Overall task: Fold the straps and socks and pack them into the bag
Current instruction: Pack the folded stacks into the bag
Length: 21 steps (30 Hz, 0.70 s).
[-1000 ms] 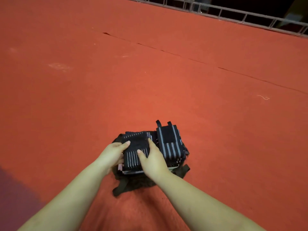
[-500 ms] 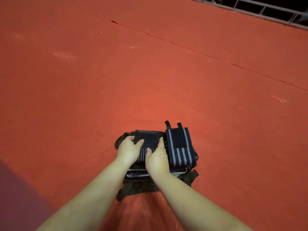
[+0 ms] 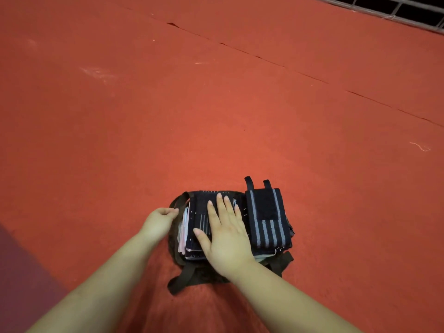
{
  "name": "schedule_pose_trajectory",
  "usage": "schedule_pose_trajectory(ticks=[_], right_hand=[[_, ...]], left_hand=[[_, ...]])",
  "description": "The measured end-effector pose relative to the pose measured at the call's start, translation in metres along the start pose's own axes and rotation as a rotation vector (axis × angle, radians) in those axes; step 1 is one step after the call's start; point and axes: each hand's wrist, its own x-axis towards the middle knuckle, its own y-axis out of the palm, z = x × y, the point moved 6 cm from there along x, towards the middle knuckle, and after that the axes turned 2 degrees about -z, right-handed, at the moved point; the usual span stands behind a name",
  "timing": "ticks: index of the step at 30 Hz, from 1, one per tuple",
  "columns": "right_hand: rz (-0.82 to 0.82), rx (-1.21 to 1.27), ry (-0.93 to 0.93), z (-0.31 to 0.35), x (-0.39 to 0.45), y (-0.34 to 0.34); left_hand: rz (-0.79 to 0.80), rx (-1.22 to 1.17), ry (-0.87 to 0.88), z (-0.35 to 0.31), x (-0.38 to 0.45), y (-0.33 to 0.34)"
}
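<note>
R hand flat on the folded stack, L hand pinching the bag edge – packing nearly done, by the look of it.

Right hand [image 3: 225, 233] lies spread, fingers straight, pressing the left stack of folded socks [image 3: 192, 227]; left hand [image 3: 159, 221] has fingers curled, pinching the rim of the dark bag [image 3: 176, 203] at its left side. Folded straps [image 3: 268, 221], black w/ grey stripes, sit just right of the socks, 2 loop ends poking out at the far side. Bag lies on the red floor [image 3: 216, 104], near centre. Everything looks soft, light, squashy: stacks prob. splay or slide if lifted by 1 edge. Best to keep the palm flat on top & pull the bag fabric up round the sides; bag's limp, so take it by rim or webbing handle [image 3: 182, 281].
</note>
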Motion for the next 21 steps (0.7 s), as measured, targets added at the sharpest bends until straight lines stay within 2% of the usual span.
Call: schedule_pose_trajectory(ticks=[2,4,6,16,21], right_hand=[[0.021,-0.019,-0.008,0.003,0.000,0.001],[0.049,0.071,-0.069,0.007,0.000,-0.001],[0.163,0.126,-0.074,0.004,-0.001,0.006],[0.270,0.169,-0.068,0.000,0.008,0.013],[0.309,0.132,-0.071,0.000,0.008,0.016]], left_hand=[[0.054,-0.004,-0.004,0.006,0.005,0.007],[0.063,-0.002,0.009,0.007,0.013,0.010],[0.077,0.029,0.024,0.005,0.022,0.014],[0.070,0.076,0.154,-0.003,0.034,0.030],[0.047,0.082,0.092,-0.003,0.047,0.028]])
